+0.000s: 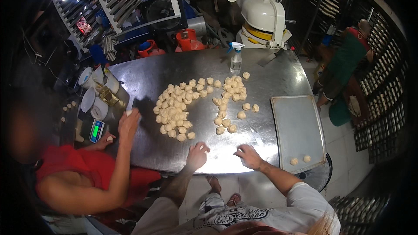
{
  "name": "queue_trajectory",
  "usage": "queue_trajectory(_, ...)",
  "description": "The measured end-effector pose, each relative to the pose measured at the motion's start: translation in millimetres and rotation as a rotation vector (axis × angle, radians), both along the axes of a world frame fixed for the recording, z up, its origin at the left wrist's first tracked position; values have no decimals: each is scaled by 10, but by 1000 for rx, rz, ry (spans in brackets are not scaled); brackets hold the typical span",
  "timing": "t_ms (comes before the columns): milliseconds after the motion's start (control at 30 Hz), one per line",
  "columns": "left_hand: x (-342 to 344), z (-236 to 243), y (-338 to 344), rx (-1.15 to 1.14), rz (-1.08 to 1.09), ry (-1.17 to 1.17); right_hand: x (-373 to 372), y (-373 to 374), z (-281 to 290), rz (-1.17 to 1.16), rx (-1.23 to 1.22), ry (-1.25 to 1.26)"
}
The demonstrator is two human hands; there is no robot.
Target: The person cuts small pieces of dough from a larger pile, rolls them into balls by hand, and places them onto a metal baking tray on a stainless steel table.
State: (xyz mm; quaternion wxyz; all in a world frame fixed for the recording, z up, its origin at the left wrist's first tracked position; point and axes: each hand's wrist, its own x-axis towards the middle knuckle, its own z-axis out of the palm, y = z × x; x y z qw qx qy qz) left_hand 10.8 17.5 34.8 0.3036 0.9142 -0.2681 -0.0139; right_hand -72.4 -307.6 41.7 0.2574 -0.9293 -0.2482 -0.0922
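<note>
My left hand [198,154] is at the front of the steel table [117,156], fingers apart and loosely bent, with no object visible in it. My right hand [248,156] is opposite it, fingers curved and apart, also apparently holding nothing. Beyond them lie many pale dough pieces [172,109], in a large cluster on the left and a looser one [233,87] on the right. A metal tray [298,126] lies right of my right hand, with two dough balls [300,160] near its front.
A co-worker [80,176] in red works at left beside tubs [99,109] and a scale [96,130], holding a scraper [131,102]. Behind are a spray bottle [236,61] and white machine [263,15]. Another person [344,61] stands at right among racks [379,104].
</note>
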Motion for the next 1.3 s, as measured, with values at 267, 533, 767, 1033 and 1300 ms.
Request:
queue_trajectory(267,-303,-432,117,-72,-20,-73,-340,292,-244,-115,339,60)
queue_trajectory(533,210,30,-544,-113,63,-288,186,605,2,-199,218,18)
queue_trajectory(767,-111,-140,105,-73,-16,-18,-70,32,-203,-34,175,91)
queue_trajectory(1033,-413,-266,-13,-160,-4,-146,-317,528,-222,-248,343,66)
queue_trajectory(1300,21,120,-584,-115,123,-243,302,615,-57,-366,194,-70)
